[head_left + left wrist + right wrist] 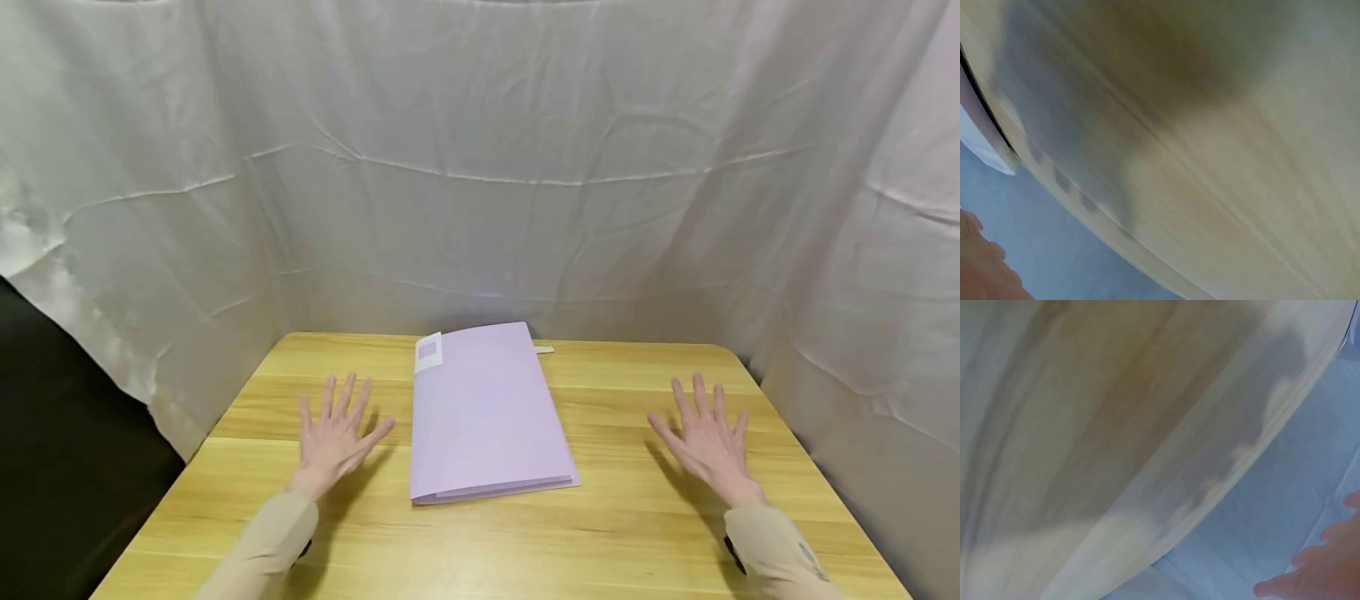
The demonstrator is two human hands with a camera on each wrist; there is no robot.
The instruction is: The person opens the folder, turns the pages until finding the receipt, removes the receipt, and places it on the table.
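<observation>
A pale purple folder (487, 417) lies closed on the wooden table, a white label (429, 352) at its upper left corner. To its left my left hand (333, 442) hovers over the table, fingers spread and holding nothing. My right hand (708, 446) is likewise spread above the table, well to the right of the folder. Neither hand touches the folder. Only part of the left hand (988, 265) shows at the corner of the left wrist view, and part of the right hand (1322, 565) in the right wrist view.
A small pale strip (544, 349) sticks out past the folder's upper right edge. Light grey cloth (525, 208) hangs behind and beside the wooden table (615, 542). Black material (67, 467) lies beyond the table's left edge.
</observation>
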